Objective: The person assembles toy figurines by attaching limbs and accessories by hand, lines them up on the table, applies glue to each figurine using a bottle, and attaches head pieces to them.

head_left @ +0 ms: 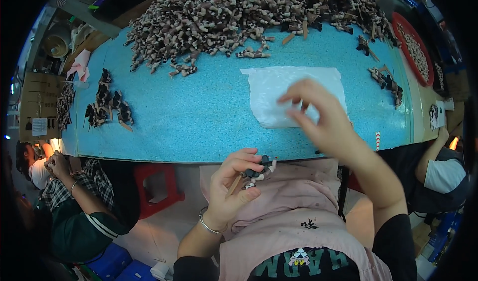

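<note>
Your L hand (230, 180), lower ctr of frame, has its grip pinching a small black-and-pale figurine (257, 173), long axis approx. slanting up-right, while your R hand (321, 116), blurred, fingers parted, nothing visible in it, is farther off, up-right.

Looks like a factory workshop tbh: huge pile of little figures (209, 19) on a big blue desk (189, 111), red tub (399, 22) of small parts (416, 53), plus co-workers (84, 236) sitting at both ends.
</note>
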Demonstrator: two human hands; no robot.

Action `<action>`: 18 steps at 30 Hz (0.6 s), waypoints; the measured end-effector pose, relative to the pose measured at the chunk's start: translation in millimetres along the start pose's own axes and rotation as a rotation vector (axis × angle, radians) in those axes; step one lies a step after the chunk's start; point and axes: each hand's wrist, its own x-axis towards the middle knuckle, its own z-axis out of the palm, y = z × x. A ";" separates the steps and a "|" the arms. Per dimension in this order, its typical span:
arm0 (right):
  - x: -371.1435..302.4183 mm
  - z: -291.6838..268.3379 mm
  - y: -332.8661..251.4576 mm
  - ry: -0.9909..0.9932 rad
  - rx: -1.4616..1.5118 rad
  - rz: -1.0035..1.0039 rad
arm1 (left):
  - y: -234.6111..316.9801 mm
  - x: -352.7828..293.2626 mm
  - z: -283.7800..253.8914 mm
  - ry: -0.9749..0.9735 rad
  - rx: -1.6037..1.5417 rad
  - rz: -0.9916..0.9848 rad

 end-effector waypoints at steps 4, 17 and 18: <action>75.6 1.6 24.8 0.041 -0.330 -0.006 | 0.9 -4.0 -1.9 0.035 -0.050 -0.015; 123.2 17.3 35.5 0.004 -0.793 0.118 | 8.5 -5.8 -14.1 0.070 -0.106 -0.013; 119.4 11.0 28.2 0.016 -0.685 0.115 | 9.2 -5.5 -14.5 0.076 -0.111 -0.015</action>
